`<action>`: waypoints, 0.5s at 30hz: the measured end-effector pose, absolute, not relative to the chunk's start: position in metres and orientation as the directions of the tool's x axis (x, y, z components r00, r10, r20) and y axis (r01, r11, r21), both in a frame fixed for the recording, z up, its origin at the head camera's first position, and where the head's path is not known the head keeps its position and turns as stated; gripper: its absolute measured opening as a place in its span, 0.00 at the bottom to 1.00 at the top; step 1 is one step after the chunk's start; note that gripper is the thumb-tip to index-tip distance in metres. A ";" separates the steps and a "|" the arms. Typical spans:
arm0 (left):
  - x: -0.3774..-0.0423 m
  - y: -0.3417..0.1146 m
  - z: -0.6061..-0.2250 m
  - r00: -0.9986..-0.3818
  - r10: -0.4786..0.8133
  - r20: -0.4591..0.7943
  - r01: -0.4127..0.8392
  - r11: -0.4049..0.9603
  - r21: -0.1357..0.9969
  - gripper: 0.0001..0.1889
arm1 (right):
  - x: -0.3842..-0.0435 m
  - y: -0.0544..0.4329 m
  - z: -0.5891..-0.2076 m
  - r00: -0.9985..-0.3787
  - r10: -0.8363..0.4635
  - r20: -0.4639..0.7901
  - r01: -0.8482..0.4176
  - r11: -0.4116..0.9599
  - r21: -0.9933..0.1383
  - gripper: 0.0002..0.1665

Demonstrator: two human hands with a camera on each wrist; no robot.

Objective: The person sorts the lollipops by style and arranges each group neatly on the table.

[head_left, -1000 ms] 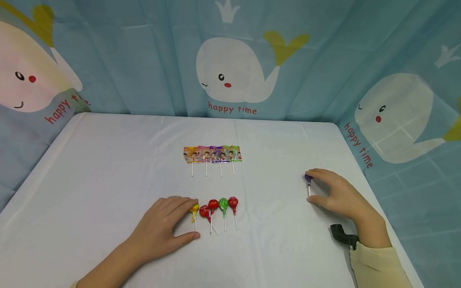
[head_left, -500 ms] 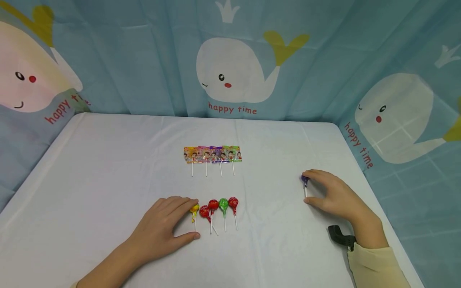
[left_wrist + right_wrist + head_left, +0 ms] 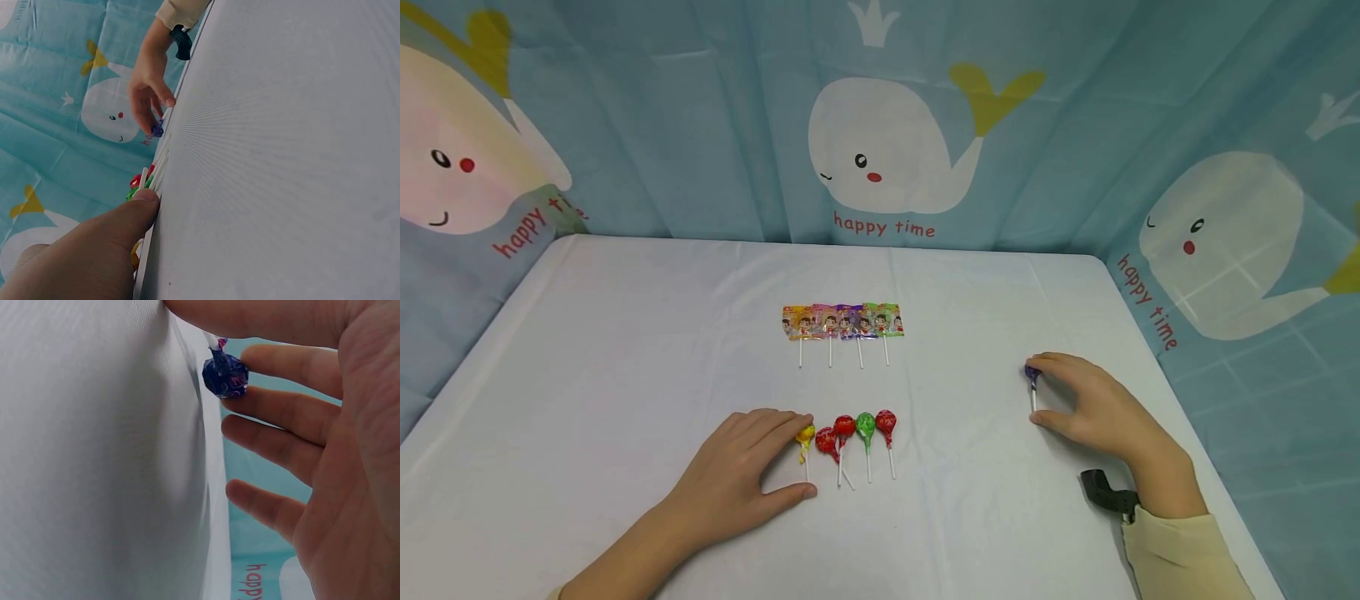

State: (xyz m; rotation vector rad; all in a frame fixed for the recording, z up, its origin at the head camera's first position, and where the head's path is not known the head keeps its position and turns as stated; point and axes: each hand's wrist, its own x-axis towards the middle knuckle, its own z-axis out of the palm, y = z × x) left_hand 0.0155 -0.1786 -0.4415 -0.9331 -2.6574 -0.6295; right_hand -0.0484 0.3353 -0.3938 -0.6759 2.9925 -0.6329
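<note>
On the white table my left hand (image 3: 741, 467) holds a yellow lollipop (image 3: 806, 435) lengthwise, fingers at the candy and thumb by the stick's end. Right of it lie three red lollipops (image 3: 886, 422) and a green lollipop (image 3: 865, 424); two red ones cross sticks. Farther right, my right hand (image 3: 1097, 408) holds a purple lollipop (image 3: 1032, 372) the same way, its stick end at the thumb. In the right wrist view, fingertips touch the purple wrapped candy (image 3: 225, 376) and the other fingers spread loosely. The left wrist view shows my left thumb (image 3: 134, 215) near white sticks.
Several flat-packed lollipops (image 3: 842, 322) lie in a side-by-side row farther back, sticks toward me. A blue whale-print curtain (image 3: 715, 125) stands behind the table and along its sides. A black curved piece (image 3: 1108, 493) sits at my right wrist.
My right hand has slid slightly left across the table, bringing the purple lollipop along. The left hand and the other lollipops have stayed put.
</note>
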 end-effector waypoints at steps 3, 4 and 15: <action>0.016 -0.178 -0.441 -0.765 0.529 0.367 0.637 0.704 0.314 0.44 | -0.048 0.334 -0.393 -0.906 -0.415 0.076 -0.411 0.826 -0.386 0.45; 0.016 -0.178 -0.441 -0.765 0.529 0.367 0.637 0.704 0.314 0.44 | -0.048 0.333 -0.393 -0.907 -0.415 0.075 -0.411 0.826 -0.385 0.45; 0.015 -0.178 -0.441 -0.763 0.530 0.370 0.640 0.701 0.315 0.43 | -0.047 0.326 -0.392 -0.898 -0.429 0.096 -0.432 0.822 -0.370 0.44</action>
